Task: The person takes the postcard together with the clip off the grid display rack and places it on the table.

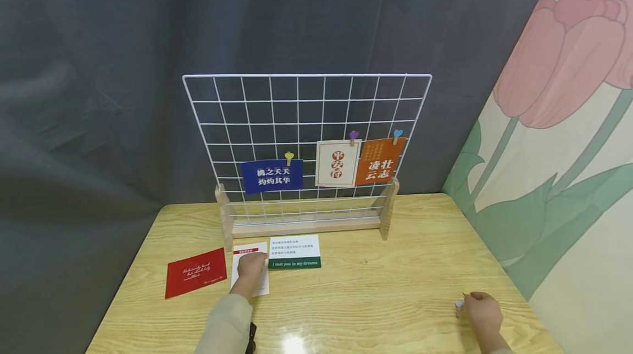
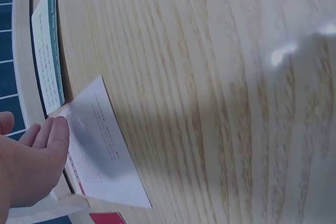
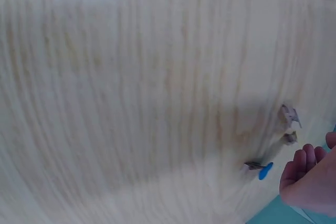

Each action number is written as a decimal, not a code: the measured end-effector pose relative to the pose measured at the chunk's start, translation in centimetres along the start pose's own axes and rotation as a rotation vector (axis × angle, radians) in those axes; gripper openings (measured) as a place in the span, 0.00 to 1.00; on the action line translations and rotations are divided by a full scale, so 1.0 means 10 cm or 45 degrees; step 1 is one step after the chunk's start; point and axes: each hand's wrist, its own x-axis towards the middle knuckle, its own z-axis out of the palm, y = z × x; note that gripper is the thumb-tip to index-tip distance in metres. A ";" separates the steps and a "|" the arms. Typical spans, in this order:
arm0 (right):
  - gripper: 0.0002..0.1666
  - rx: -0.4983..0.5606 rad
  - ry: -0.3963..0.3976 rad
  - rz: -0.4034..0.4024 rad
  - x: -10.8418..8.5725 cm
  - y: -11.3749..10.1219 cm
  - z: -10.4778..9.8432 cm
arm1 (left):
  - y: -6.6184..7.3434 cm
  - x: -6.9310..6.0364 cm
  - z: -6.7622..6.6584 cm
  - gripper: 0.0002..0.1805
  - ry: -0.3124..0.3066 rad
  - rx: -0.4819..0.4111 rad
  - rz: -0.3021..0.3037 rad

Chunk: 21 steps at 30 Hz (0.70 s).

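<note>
My left hand (image 1: 251, 267) is over a white card with a red strip (image 1: 244, 249). In the left wrist view its fingers (image 2: 59, 137) reach the card's far edge, the thumb apart from them. A white and green card (image 1: 295, 251) lies just right of it, a red card (image 1: 196, 272) to the left. At the table's right side, my right hand (image 1: 483, 313) has its fingers bent beside small clips: a pale purple one (image 3: 290, 115), a wooden piece (image 3: 290, 138) and a blue one (image 3: 266, 171). A yellow bit (image 1: 466, 292) shows at its fingertips; whether it is pinched is unclear.
Behind the cards stands a white wire grid rack (image 1: 298, 100) on a wooden base. Clips hold a blue card (image 1: 272, 176), a cream card (image 1: 337, 163) and an orange card (image 1: 381, 161) on it. A black object (image 1: 251, 337) is partly hidden by the left sleeve.
</note>
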 end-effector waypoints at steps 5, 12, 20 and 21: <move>0.21 0.009 0.039 -0.076 0.03 -0.08 -0.03 | 0.55 -0.46 -0.26 0.18 -0.013 -0.099 -0.072; 0.20 0.070 0.066 -0.120 0.07 -0.23 -0.07 | 0.83 -0.69 -0.43 0.20 -0.171 -0.254 -0.097; 0.21 0.069 0.034 -0.147 0.15 -0.39 -0.14 | 0.89 -0.63 -0.47 0.20 -0.242 -0.238 -0.102; 0.21 0.062 0.029 -0.157 0.16 -0.40 -0.16 | 0.90 -0.63 -0.48 0.20 -0.256 -0.234 -0.104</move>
